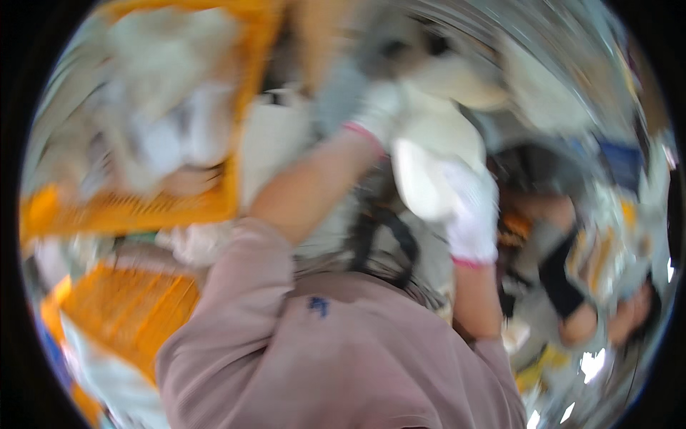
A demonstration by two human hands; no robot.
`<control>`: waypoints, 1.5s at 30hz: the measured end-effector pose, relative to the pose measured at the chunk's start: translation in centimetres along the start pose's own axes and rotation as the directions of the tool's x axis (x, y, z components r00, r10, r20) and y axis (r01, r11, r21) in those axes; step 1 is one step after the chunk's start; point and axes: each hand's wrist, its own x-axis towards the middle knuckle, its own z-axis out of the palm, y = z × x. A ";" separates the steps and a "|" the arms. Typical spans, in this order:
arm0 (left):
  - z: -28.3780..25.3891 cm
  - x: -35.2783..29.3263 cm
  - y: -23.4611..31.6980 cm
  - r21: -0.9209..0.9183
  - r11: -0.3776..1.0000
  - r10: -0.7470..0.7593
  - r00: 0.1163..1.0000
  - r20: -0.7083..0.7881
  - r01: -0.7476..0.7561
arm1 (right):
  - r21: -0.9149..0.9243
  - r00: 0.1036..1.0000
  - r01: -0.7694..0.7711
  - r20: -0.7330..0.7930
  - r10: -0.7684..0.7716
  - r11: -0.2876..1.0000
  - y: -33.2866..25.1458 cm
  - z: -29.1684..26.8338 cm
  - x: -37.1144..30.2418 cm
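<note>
Both my hands wear white gloves with pink cuffs, and motion smears much of the picture. My right hand (473, 204) grips a white sole-shaped piece (418, 179) with a rounded end. Just behind it is a cream-white rounded piece (446, 125), partly overlapped by the first one. At the upper left of these pieces, my left hand (380, 111) is against or very close to the cream piece. Its fingers are too blurred to make out whether they hold it. Another pale, rounded shape (464, 82) lies farther back.
A yellow-orange crate (232, 171) with pale pieces stands at the left; an orange slatted crate (128, 307) is nearer me. A co-worker's arm with a black sleeve (561, 282) shows at the right. Blurred metallic surfaces (500, 28) run along the far side, near a blue container (620, 164).
</note>
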 end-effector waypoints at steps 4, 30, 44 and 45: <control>-4.7 -7.4 3.7 0.378 0.922 -0.112 0.991 0.066 0.079 | -0.109 0.995 -0.097 -0.010 0.097 0.989 2.6 -4.7 -6.0; -25.6 -25.4 8.8 0.981 -0.105 0.542 0.818 0.192 -0.160 | -0.334 0.679 0.733 0.418 -0.604 0.592 -1.6 10.6 -3.1; -33.5 -30.2 16.0 0.414 0.910 -0.128 0.951 0.280 0.000 | -0.209 0.137 0.978 0.661 -0.738 -0.006 -11.1 19.9 1.4; -34.5 -30.6 16.2 0.367 0.930 -0.100 0.959 0.266 -0.005 | -0.236 0.207 0.969 0.626 -0.752 0.071 -10.9 19.3 0.9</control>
